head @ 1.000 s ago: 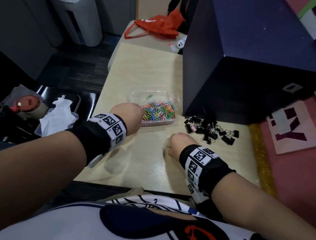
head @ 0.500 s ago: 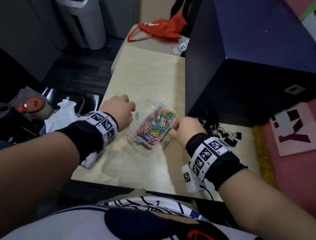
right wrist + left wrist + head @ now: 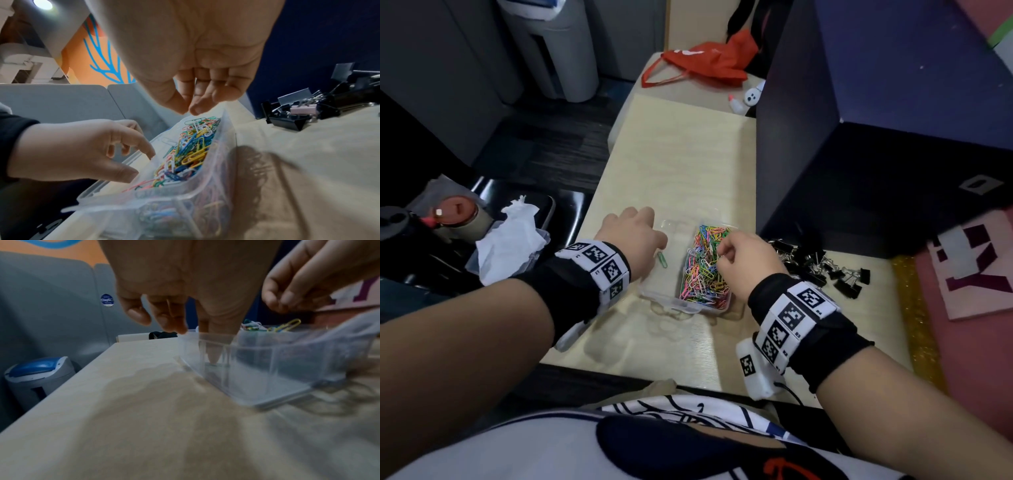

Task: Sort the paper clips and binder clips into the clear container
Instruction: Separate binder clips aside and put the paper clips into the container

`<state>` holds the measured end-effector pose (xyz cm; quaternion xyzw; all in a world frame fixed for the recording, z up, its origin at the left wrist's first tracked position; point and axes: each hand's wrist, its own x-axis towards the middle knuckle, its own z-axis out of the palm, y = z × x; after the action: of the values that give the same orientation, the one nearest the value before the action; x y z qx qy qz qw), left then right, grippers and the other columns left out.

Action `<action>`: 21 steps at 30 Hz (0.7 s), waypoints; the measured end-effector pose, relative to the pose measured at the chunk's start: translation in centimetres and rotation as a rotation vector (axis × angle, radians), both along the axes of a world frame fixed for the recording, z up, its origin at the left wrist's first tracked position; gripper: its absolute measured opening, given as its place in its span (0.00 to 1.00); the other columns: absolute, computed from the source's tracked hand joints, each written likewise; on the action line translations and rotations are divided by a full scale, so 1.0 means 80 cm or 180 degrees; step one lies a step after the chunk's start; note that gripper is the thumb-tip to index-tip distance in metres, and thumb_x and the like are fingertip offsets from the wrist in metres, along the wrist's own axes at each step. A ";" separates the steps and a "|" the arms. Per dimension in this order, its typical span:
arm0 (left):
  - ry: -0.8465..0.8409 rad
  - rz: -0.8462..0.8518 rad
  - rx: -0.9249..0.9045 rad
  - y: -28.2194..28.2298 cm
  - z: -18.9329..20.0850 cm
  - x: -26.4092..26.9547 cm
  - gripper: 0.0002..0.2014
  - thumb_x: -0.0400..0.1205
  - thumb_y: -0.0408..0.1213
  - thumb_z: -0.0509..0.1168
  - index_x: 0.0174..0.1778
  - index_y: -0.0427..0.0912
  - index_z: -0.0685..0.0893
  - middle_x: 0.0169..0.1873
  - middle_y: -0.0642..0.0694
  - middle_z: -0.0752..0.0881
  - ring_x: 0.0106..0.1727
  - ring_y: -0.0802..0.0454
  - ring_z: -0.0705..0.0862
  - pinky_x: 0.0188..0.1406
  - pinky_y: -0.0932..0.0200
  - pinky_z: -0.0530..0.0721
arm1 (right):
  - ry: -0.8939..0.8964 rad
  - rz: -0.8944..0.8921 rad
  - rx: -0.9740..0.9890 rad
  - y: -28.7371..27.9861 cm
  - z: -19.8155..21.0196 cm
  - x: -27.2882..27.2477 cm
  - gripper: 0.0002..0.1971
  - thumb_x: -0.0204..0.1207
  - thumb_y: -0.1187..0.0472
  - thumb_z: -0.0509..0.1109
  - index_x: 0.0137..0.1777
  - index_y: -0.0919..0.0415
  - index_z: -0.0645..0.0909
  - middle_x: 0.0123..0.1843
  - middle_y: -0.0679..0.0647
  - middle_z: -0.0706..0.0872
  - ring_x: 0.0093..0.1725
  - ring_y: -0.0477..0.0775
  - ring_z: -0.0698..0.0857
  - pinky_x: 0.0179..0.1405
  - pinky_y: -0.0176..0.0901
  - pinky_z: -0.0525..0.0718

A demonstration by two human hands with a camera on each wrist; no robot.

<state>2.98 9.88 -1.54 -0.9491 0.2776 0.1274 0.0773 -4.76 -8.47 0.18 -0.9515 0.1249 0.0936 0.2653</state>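
Observation:
A clear two-part container (image 3: 671, 301) lies lengthwise near the table's front. Its right part is heaped with coloured paper clips (image 3: 703, 267) (image 3: 191, 151). Its left part holds one green paper clip (image 3: 662, 259). My left hand (image 3: 643, 236) (image 3: 82, 146) reaches over the left rim, and one straight finger (image 3: 213, 356) dips to the floor of the left part by that clip. My right hand (image 3: 726, 246) (image 3: 188, 110) hovers above the heap, fingers curled, thumb and fingertip together; I see nothing between them. A pile of black binder clips (image 3: 822, 267) (image 3: 298, 112), one pink, sits on the table to the right.
A big dark box (image 3: 876, 137) stands just behind the binder clips. A pink lettered board (image 3: 976, 260) lies at the right, a red bag (image 3: 705, 61) and a small white bottle (image 3: 750, 97) at the far end. Crumpled tissue (image 3: 510, 236) lies off the table's (image 3: 681, 164) left edge.
The container has been turned from crosswise to lengthwise and drawn nearer. My right hand let go of its side and rose over the paper clips. My left hand moved onto the left part.

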 end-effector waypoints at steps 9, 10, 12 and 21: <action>-0.0274 -0.0286 0.0290 -0.009 -0.023 0.001 0.16 0.72 0.37 0.72 0.52 0.59 0.82 0.79 0.44 0.53 0.81 0.38 0.46 0.74 0.23 0.45 | 0.0666 0.0802 -0.0579 0.001 -0.007 -0.013 0.21 0.80 0.61 0.56 0.70 0.43 0.76 0.65 0.54 0.75 0.63 0.59 0.79 0.61 0.50 0.80; -0.0290 -0.0304 0.0317 -0.009 -0.025 0.001 0.14 0.72 0.37 0.72 0.51 0.58 0.83 0.79 0.45 0.53 0.81 0.38 0.46 0.74 0.23 0.45 | 0.0709 0.0816 -0.0570 0.001 -0.009 -0.015 0.21 0.81 0.61 0.55 0.70 0.43 0.76 0.65 0.55 0.75 0.62 0.60 0.79 0.60 0.50 0.80; -0.0266 -0.0345 0.0372 -0.009 -0.027 0.002 0.13 0.73 0.36 0.72 0.50 0.56 0.84 0.80 0.44 0.53 0.81 0.38 0.46 0.74 0.23 0.45 | 0.0755 0.0894 -0.0588 0.001 -0.010 -0.017 0.20 0.81 0.60 0.55 0.69 0.44 0.77 0.64 0.55 0.76 0.62 0.60 0.79 0.60 0.48 0.79; -0.0127 -0.0429 0.0463 -0.009 -0.028 0.004 0.12 0.75 0.38 0.69 0.54 0.51 0.83 0.81 0.46 0.49 0.83 0.39 0.44 0.76 0.26 0.52 | 0.0546 0.0716 -0.0684 -0.006 -0.005 -0.006 0.24 0.82 0.61 0.54 0.78 0.45 0.65 0.68 0.57 0.78 0.63 0.62 0.81 0.58 0.53 0.82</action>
<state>3.32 9.17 -3.78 -0.9225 0.3292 0.1228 0.1599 -5.23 -8.93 -0.23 -0.9708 0.0490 0.1896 0.1382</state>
